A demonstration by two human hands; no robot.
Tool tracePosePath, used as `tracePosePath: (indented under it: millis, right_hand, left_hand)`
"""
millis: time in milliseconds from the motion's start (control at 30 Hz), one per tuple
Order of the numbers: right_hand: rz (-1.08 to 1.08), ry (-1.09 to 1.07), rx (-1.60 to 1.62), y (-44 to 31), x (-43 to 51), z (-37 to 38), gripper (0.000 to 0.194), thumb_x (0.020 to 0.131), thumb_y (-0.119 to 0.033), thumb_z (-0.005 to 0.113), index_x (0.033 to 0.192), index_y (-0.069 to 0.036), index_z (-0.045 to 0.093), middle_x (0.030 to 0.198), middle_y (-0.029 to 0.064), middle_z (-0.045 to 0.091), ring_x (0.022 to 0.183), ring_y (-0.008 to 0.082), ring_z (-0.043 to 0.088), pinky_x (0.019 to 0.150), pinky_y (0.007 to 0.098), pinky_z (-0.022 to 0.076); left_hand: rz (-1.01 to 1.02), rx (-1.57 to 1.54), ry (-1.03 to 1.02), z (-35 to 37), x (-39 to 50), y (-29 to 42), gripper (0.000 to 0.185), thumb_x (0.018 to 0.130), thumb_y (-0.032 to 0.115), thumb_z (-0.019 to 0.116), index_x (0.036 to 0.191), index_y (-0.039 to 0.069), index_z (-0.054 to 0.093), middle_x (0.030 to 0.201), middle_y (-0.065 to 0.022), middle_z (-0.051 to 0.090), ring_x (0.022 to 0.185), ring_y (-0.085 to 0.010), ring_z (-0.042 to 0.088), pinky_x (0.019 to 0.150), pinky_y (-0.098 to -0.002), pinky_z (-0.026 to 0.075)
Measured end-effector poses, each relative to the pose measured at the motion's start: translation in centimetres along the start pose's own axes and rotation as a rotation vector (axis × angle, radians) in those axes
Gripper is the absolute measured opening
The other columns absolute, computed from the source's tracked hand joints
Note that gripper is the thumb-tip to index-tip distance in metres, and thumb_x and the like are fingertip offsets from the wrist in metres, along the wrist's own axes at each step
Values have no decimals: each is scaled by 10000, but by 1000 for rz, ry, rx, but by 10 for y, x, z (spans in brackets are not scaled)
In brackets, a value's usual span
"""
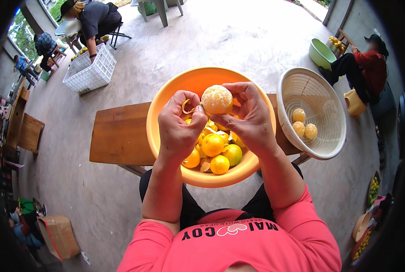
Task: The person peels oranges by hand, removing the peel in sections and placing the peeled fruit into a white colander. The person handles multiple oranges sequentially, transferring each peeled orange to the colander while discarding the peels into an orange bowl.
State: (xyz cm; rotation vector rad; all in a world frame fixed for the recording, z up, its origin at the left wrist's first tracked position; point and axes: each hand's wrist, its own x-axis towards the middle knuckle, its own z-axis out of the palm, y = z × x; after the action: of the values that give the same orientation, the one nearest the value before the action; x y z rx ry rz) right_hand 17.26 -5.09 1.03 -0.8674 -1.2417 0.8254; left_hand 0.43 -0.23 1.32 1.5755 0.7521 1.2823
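A peeled mandarin [217,99], whitish pith on its segments, is held between the fingers and thumb of my right hand [248,117]. My left hand [183,124] pinches a thin curled strip of peel [187,106] at the fruit's left side. Both hands are over an orange plastic basin [219,182]. In the basin lie several unpeeled mandarins [212,145], one partly green [232,154], among loose pieces of peel [205,166]. To the right, a white plastic colander [328,112] holds several peeled mandarins [298,115].
The basin and colander rest on a wooden bench [120,134]. A person bends over a white plastic crate [91,73] at the upper left. Another sits at the right near a green basin [321,54]. A brown paper bag [60,236] stands at the lower left.
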Motion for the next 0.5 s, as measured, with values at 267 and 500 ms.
tracePosePath:
  millis: [267,500]
  right_hand:
    - [137,-54,47,2,2,-9,556,855,-64,847,1300,43,531,1207,117,646,1132,165,666,995,312,570]
    - [179,-52,133,-2,-5,-10,520,871,-45,825,1295,45,537,1181,115,666,1124,169,670,992,315,574]
  left_hand:
    - [-201,-304,-140,-11,6,2,130,928,6,746,1025,-10,660,965,-53,678,856,-115,678,811,-264,594]
    - [-121,-59,-210,-12,4,7,96,939,29,743,985,3,663,935,-36,661,861,-101,660,814,-252,597]
